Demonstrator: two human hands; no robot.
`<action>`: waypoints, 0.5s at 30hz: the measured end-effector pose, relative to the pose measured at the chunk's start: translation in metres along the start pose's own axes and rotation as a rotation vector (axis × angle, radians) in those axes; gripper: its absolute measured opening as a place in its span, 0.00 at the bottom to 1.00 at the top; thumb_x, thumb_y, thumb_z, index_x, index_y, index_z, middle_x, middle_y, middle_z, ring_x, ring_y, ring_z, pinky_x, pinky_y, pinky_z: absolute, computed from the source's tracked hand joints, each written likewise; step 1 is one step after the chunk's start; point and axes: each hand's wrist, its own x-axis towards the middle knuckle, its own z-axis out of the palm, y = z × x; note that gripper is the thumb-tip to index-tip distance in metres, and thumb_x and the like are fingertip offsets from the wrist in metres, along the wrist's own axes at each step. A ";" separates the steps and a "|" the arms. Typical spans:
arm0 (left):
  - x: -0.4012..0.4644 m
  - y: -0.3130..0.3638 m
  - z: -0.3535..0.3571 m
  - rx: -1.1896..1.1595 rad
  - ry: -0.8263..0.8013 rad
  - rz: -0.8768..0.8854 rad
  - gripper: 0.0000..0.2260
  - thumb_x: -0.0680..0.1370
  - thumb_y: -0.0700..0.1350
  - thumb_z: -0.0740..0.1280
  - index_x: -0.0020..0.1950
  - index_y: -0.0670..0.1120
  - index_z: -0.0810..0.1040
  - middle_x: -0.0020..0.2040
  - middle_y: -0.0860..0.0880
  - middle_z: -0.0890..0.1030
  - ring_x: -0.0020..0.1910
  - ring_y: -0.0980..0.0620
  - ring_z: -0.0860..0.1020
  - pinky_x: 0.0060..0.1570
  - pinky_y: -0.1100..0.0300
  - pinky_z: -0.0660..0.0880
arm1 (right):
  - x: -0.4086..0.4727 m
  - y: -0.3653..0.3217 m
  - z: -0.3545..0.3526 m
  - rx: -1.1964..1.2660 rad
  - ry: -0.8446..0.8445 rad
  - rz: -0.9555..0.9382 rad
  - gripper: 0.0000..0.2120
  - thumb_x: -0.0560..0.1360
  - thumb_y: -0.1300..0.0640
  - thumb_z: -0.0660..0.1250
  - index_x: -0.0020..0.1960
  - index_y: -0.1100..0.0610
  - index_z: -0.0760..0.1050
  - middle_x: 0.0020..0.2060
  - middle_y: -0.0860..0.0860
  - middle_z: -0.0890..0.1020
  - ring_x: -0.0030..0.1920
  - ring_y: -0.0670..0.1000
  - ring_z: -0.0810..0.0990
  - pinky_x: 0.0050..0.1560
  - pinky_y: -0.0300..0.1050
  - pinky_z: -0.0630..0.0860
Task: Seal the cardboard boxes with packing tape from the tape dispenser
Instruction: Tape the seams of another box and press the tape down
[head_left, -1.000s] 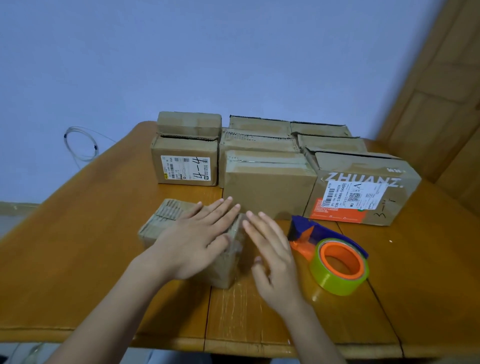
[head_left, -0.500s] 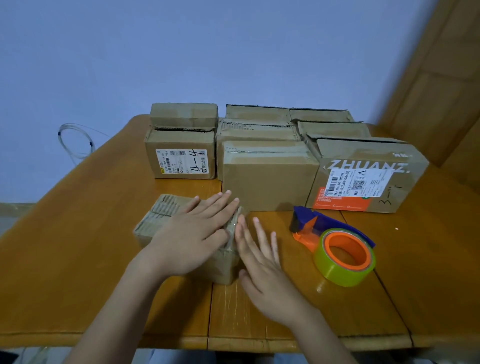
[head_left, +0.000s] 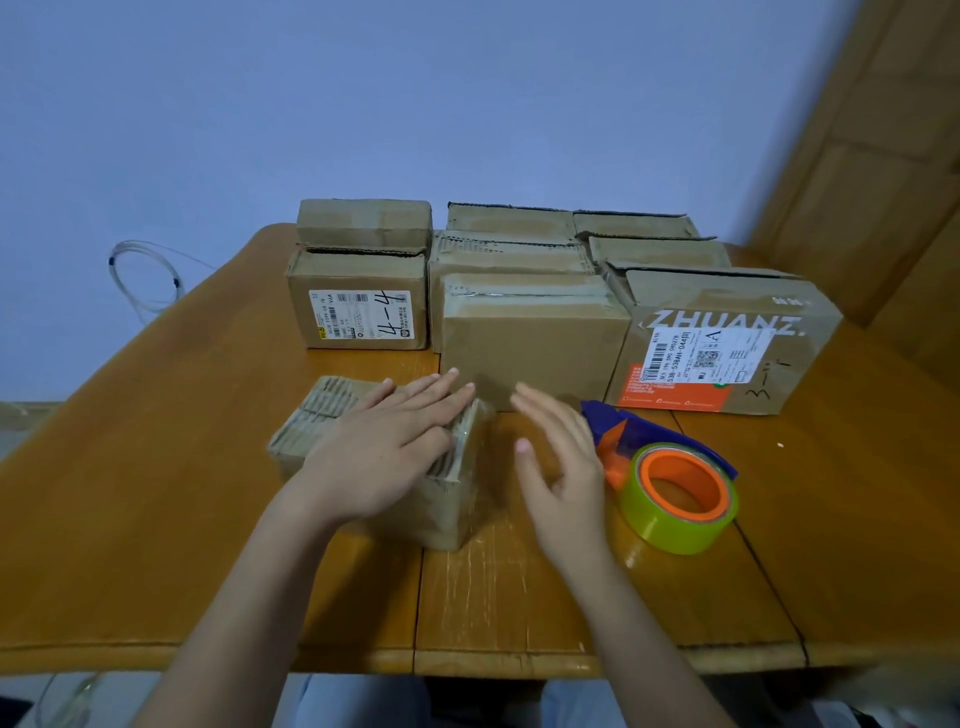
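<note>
The small box (head_left: 363, 467) sits under the flat left hand (head_left: 384, 452), no grip clenched. The right hand (head_left: 561, 467) hovers released between it and the tape dispenser (head_left: 670, 483). A loose tape end on the box could peel if not pressed.

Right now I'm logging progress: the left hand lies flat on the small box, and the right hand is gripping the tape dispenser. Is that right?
Not quite. The head view shows the right hand open beside the tape dispenser, not gripping it. The left hand does lie flat on the small box.
</note>
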 end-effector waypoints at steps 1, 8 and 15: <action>0.000 0.000 0.000 0.000 0.007 -0.002 0.29 0.74 0.60 0.40 0.76 0.61 0.53 0.77 0.63 0.48 0.74 0.69 0.44 0.71 0.65 0.37 | 0.008 -0.001 0.002 0.022 -0.008 0.052 0.18 0.77 0.51 0.60 0.64 0.53 0.75 0.62 0.43 0.75 0.65 0.42 0.70 0.66 0.36 0.64; -0.001 0.003 -0.001 -0.005 0.032 -0.003 0.30 0.74 0.61 0.39 0.76 0.61 0.55 0.76 0.64 0.51 0.72 0.70 0.46 0.69 0.68 0.38 | 0.023 0.008 0.015 0.199 -0.141 0.218 0.08 0.73 0.44 0.65 0.51 0.40 0.76 0.46 0.38 0.80 0.54 0.43 0.76 0.56 0.44 0.74; -0.001 0.002 0.000 0.008 0.054 0.008 0.34 0.69 0.64 0.34 0.75 0.63 0.53 0.74 0.66 0.50 0.71 0.71 0.46 0.69 0.68 0.38 | 0.023 0.008 0.020 0.160 -0.085 0.158 0.03 0.73 0.53 0.68 0.45 0.52 0.79 0.41 0.45 0.80 0.47 0.47 0.78 0.49 0.45 0.76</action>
